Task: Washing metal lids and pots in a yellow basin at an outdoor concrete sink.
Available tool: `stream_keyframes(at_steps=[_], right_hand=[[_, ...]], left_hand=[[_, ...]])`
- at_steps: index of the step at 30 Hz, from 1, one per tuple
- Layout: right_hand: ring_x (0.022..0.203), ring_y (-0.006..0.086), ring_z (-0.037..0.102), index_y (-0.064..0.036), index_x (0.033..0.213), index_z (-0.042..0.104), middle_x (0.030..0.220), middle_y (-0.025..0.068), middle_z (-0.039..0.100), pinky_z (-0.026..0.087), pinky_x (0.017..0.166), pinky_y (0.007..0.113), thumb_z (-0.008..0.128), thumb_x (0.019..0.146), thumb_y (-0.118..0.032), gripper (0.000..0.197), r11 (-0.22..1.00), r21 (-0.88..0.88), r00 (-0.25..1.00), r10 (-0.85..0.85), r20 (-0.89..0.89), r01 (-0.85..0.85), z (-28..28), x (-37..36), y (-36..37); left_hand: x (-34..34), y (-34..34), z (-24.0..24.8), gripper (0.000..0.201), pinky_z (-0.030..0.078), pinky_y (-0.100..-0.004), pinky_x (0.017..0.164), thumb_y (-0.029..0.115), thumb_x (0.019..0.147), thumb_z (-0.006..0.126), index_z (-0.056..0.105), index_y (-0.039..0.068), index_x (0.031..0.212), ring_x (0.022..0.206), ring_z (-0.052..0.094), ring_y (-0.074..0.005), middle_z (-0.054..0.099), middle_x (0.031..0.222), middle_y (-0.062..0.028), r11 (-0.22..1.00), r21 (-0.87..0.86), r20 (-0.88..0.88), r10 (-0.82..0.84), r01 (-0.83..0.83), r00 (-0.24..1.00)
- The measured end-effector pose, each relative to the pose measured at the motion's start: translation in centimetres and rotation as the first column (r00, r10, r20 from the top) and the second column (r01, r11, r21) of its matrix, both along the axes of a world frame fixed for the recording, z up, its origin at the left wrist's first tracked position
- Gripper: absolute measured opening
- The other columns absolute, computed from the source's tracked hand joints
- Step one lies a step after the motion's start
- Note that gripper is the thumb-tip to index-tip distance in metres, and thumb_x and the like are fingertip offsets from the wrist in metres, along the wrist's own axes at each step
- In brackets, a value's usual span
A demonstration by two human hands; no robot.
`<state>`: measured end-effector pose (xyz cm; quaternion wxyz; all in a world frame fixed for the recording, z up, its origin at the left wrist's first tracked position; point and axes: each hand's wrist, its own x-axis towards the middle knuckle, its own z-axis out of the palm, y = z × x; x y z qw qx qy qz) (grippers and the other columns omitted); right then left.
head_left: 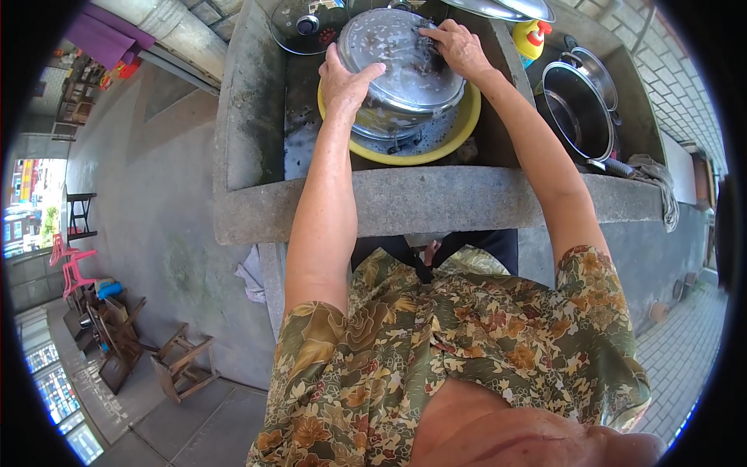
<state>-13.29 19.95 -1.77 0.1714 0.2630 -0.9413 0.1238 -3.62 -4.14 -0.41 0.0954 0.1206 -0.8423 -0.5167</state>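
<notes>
A metal pot (pixel 389 74) lies upside down and tilted in a yellow basin (pixel 412 160), its bottom streaked with grey suds. My left hand (pixel 348 84) grips the pot's left side, the thumb over the edge of its base and the fingers partly hidden behind it. On the right part of the base, my right hand (pixel 461 51) presses a dark, wiry scrubber (pixel 426 50), mostly covered by suds and fingers. Soapy water shows in the basin below the pot.
The basin stands in a concrete sink (pixel 373 198). A glass lid (pixel 288 23) leans at the back left, and a metal lid (pixel 502 8) lies at the back right. A yellow bottle (pixel 529 48), dark pot (pixel 576 113) and grey cloth (pixel 657 183) are to the right.
</notes>
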Motion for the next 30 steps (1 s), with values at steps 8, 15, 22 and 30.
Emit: stream_keyframes(at_steps=[8,15,22,30], right_hand=[[0.117,0.0261,0.058,-0.0319,0.131,0.064,0.119,0.0051,0.059,0.044,0.097,0.049,0.055,0.094,-0.014,0.042,0.999,0.011,1.000,-0.030,0.007,0.030,0.0,-0.8,-1.0],[0.116,0.0266,0.058,-0.0310,0.131,0.065,0.116,0.0054,0.060,0.045,0.097,0.048,0.056,0.093,-0.013,0.042,0.999,0.041,1.000,0.012,-0.013,-0.011,0.1,-0.3,-0.1],[0.111,0.0297,0.060,-0.0282,0.132,0.062,0.112,0.0077,0.059,0.049,0.095,0.046,0.056,0.094,-0.014,0.041,0.999,-0.021,0.999,-0.033,-0.015,0.032,0.4,-1.8,-2.0],[0.112,0.0253,0.060,-0.0258,0.124,0.069,0.110,0.0045,0.061,0.043,0.096,0.044,0.065,0.087,-0.008,0.041,0.944,-0.094,0.946,0.309,-0.095,-0.318,3.0,4.7,-7.5]], left_hand=[[-0.1,-1.2,-0.8,0.116,0.043,-0.0440,0.109,0.040,0.060,0.088,0.026,0.011,0.154,0.132,0.047,-0.0387,0.039,0.146,-0.0240,0.998,0.064,-0.007,0.005,-0.004,1.000],[0.4,-0.5,0.4,0.115,0.041,-0.0460,0.109,0.036,0.062,0.088,0.026,0.006,0.154,0.134,0.042,-0.0368,0.036,0.144,-0.0250,1.000,0.023,0.019,0.003,-0.003,1.000],[0.5,-0.6,0.4,0.115,0.041,-0.0456,0.108,0.037,0.062,0.088,0.026,0.007,0.153,0.134,0.042,-0.0365,0.037,0.143,-0.0239,0.998,0.061,0.031,-0.009,0.007,0.999],[0.4,-0.9,0.2,0.119,0.043,-0.0434,0.109,0.037,0.058,0.091,0.026,0.009,0.153,0.131,0.048,-0.0393,0.040,0.145,-0.0246,0.998,0.037,0.031,0.041,-0.042,0.999]])
